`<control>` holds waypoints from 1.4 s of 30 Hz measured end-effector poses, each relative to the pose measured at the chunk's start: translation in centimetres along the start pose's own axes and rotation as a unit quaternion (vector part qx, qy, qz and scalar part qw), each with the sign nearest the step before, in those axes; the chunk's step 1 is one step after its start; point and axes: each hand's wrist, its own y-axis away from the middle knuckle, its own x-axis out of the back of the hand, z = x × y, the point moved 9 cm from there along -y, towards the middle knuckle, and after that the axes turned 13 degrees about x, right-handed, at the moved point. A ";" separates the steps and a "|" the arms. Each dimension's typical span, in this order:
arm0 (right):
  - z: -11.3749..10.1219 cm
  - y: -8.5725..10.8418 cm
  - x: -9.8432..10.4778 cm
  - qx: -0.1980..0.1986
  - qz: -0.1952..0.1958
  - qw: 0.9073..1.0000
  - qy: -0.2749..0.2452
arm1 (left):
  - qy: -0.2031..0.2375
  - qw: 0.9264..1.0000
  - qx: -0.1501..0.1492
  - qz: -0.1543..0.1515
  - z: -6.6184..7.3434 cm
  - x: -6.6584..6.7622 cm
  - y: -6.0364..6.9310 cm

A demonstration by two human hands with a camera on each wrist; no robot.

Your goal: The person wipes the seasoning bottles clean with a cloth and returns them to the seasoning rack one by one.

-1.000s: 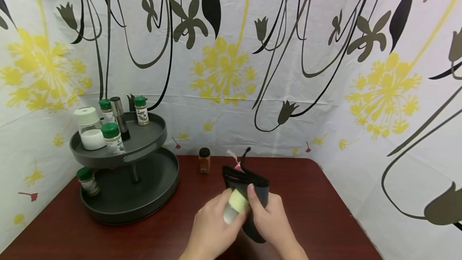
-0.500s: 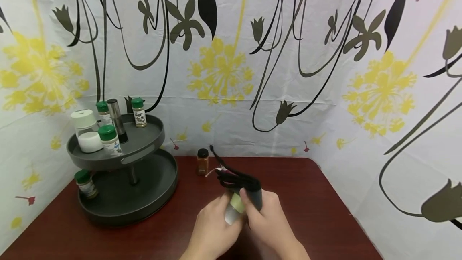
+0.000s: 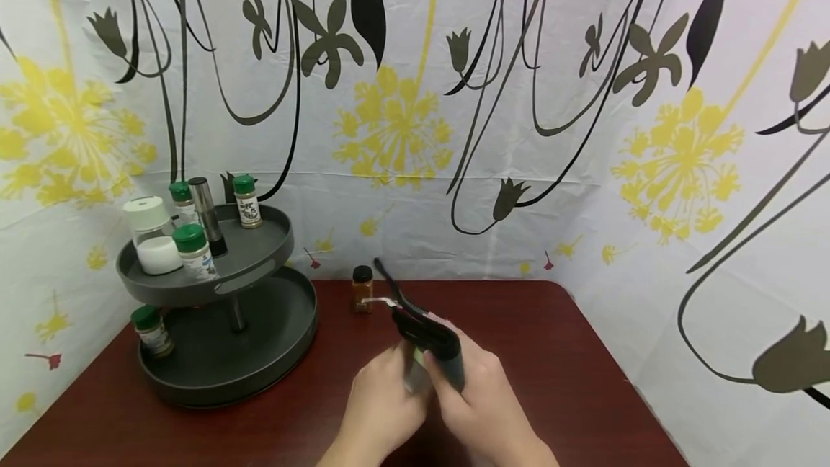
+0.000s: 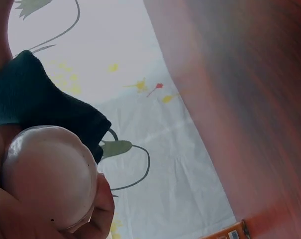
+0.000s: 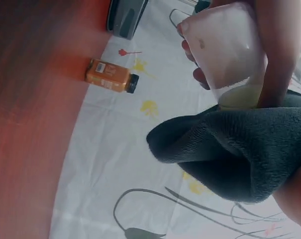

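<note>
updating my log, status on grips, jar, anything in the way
Left grip round frosted jar; right grip holding dark cloth at its lid; spice bottle beyond, not blocking.

Dark red-brown desk (image 3: pixel 551 366), far right corner rounded. Left side: dark grey two-tier round stand (image 3: pixel 236 313) on a central post. Upper tier (image 3: pixel 262 240): clear white-lidded container (image 3: pixel 155 240) with white contents at left; metallic cylinder (image 3: pixel 206 215), black base, mid-tier; front green-lid jar (image 3: pixel 196 254), back green-lid jar (image 3: pixel 185 205) beside cylinder, right green-lid jar (image 3: pixel 248 204). Lower tier (image 3: pixel 266 330): one more green-lid jar (image 3: pixel 153 334), left side. Black-capped bottle (image 3: pixel 362 290), orange-brown contents, labelled, near desk's back edge, right of stand. Behind: white creased sheet (image 3: pixel 408 225), yellow bursts, red blooms up top, grey-green tulip shapes, black leaves, looping stems.
</note>
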 end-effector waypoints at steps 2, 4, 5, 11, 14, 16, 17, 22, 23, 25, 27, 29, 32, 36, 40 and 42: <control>0.6 -0.2 -0.1 -0.026 -0.007 1.000 -0.011 | -0.003 1.000 -0.010 0.004 0.3 -0.1 0.1; 1.7 -0.2 -0.1 -0.078 -0.006 0.996 -0.032 | 0.000 1.000 -0.017 0.013 0.5 0.0 0.1; 2.4 0.0 -0.1 -0.112 -0.002 0.993 -0.045 | 0.002 1.000 -0.021 0.021 0.6 0.1 0.2; 3.9 1.1 -0.2 -0.197 0.011 0.978 -0.067 | 0.005 0.999 0.014 0.040 0.2 1.1 -0.7; 3.0 0.9 0.0 -0.142 0.018 0.988 -0.049 | -0.006 0.999 0.019 0.035 0.1 1.2 -1.2; 2.5 0.6 0.1 -0.105 0.022 0.993 -0.041 | -0.012 1.000 0.015 0.023 0.1 1.0 -1.3; 2.4 0.4 0.1 -0.093 0.022 0.995 -0.039 | -0.015 1.000 0.012 0.019 0.2 0.9 -1.3; 3.9 0.2 -0.8 -0.142 -0.002 0.987 -0.075 | -0.021 1.000 -0.001 0.003 0.3 0.1 -0.9; 4.5 0.4 -1.1 -0.167 -0.009 0.982 -0.083 | -0.022 1.000 0.000 0.004 0.3 0.0 -0.9; 5.6 0.8 -1.5 -0.219 -0.018 0.971 -0.092 | -0.020 1.000 0.008 0.003 0.1 -0.1 -0.9; 6.4 1.5 -1.7 -0.256 -0.022 0.962 -0.090 | -0.019 1.000 0.018 0.004 -0.1 -0.1 -1.0; 6.5 1.8 -1.7 -0.267 -0.027 0.960 -0.077 | -0.019 0.999 0.027 0.006 -0.4 0.0 -1.1; 5.2 1.3 -1.2 -0.214 -0.024 0.976 -0.044 | -0.016 0.999 0.030 0.006 -0.7 0.0 -1.3; 2.7 -0.3 -0.5 -0.103 -0.017 0.994 -0.024 | -0.023 1.000 0.008 0.013 -0.4 0.1 -1.1; 2.4 -1.3 -1.0 -0.081 -0.046 0.995 -0.037 | -0.030 0.999 -0.019 0.037 0.2 0.2 -0.3; 3.2 -1.2 -1.3 -0.116 -0.063 0.990 -0.048 | -0.025 0.999 -0.020 0.040 0.3 0.2 -0.1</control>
